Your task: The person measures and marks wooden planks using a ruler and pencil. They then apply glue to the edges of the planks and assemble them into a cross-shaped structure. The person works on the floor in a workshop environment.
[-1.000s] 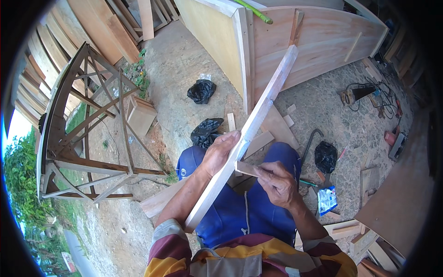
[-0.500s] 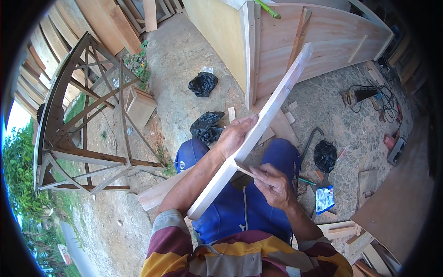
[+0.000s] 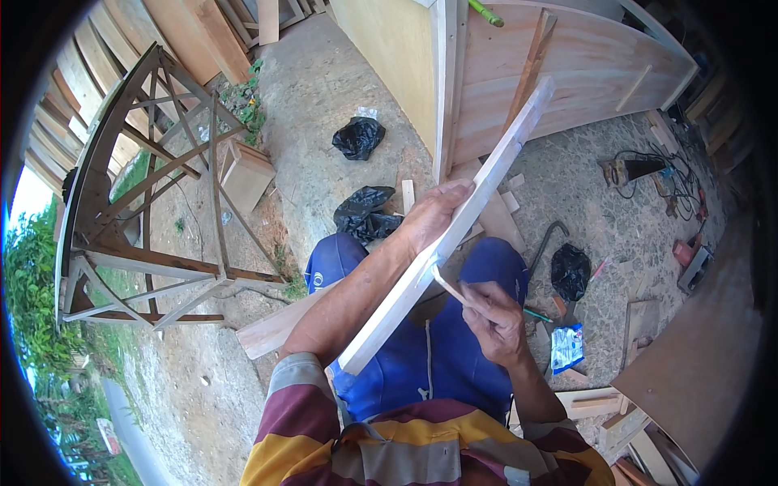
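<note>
A long, pale wooden batten slants from above my lap up toward the wooden panels ahead. My left hand wraps around it near the middle, fingers closed on its edge. In my right hand, between thumb and fingers, is a thin flat wooden stick. The stick's tip is at the batten's near edge, just below my left hand; whether they touch, I cannot tell. A pale whitish smear shows on the batten by that tip. Below lie my knees in blue trousers.
Ahead stands a large plywood structure. A dark timber frame rises at the left. Black plastic bags, a handsaw, cables, a blue-and-white packet and wood offcuts lie on the ground. A brown board leans at the right.
The batten and my left hand have shifted slightly up and to the right. My right hand with the stick has moved a little right, and the stick's tip has risen along the batten.
</note>
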`<action>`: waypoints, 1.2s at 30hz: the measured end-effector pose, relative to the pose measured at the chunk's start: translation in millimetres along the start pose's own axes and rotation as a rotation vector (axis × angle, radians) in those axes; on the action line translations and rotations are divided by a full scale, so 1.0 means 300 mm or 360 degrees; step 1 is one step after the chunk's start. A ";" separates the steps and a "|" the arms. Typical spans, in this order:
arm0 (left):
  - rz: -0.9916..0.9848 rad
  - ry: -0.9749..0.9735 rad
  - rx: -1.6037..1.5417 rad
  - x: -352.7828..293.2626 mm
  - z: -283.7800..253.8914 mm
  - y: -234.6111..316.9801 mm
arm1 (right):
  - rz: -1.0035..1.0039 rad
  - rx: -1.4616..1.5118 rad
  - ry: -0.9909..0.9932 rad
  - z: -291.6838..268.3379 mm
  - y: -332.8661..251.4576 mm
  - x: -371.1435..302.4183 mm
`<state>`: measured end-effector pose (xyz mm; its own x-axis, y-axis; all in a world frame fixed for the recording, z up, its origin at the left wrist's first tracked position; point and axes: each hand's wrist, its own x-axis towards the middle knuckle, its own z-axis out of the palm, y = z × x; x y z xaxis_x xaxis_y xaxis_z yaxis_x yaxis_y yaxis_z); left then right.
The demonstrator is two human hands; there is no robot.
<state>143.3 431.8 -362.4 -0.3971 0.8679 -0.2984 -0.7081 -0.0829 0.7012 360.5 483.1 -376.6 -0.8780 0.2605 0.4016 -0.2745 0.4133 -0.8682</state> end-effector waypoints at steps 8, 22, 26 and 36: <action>0.0113 -0.0125 0.0231 0.060 -0.036 -0.021 | 0.0048 0.0037 -0.0076 0.023 -0.009 0.019; 0.0138 -0.0062 0.0453 0.172 -0.058 -0.033 | -0.0232 -0.0125 -0.0005 0.144 -0.009 -0.080; 0.0188 -0.0014 0.0567 0.174 -0.066 -0.021 | -0.0130 0.0035 -0.0157 0.093 -0.031 -0.091; 0.0213 0.0107 0.0871 0.152 0.015 -0.001 | -0.0015 0.0265 -0.0244 0.125 -0.042 -0.100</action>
<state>128.0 473.6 -373.3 -0.5115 0.8328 -0.2116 -0.2502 0.0912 0.9639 375.6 437.5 -388.7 -0.9209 0.1165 0.3720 -0.3328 0.2619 -0.9059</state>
